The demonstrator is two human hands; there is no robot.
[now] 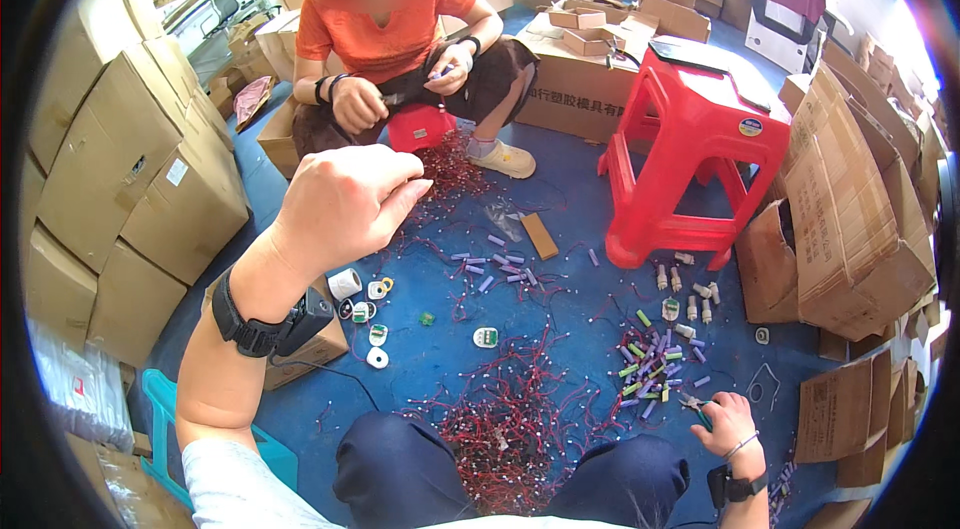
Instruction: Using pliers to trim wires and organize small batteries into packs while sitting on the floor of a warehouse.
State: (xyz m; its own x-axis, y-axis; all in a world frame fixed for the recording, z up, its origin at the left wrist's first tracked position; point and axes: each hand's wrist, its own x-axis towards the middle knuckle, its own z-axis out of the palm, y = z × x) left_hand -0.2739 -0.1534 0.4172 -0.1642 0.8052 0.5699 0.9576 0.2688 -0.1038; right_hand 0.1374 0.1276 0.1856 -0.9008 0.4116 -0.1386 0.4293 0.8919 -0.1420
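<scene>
Left hand (345, 197): hangs raised at mid-view, wrist bent; curls fingers inward, brings thumb close to index; cannot tell if pinching anything.
Left wrist: wears black fabric strap (245, 324) with boxy black device.
Right hand (728, 426): rests low, beside right knee; wraps fingers round pliers.
Pliers (705, 417): slim metal nose, smooth green grips; in right hand, nose toward cells.
Cells (655, 366): small smooth cylinders, purple and lime green; heaped loosely at mixed angles on floor, just left of pliers.
Wires (490, 459): thin, red and dark, springy; matted into tangle between knees, flecked with tiny white ends, looser toward edges.
Block (539, 236): flat, brown, oblong; near scattered purple cylinders (513, 269).
Fittings (676, 279): pale, stubby, narrow-necked; near foot of stool.
Stool (640, 189): glossy moulded red plastic, splayed legs; bears flat dark slab (705, 64).
Discs (377, 358): white, round; set down left of tangle.
Cartons (150, 154): brown board, creased and taped; stacked at left.
Floor (580, 187): blue, flat.
Co-worker (370, 49): in orange cloth top; sits opposite, behind second wire heap (450, 169).
</scene>
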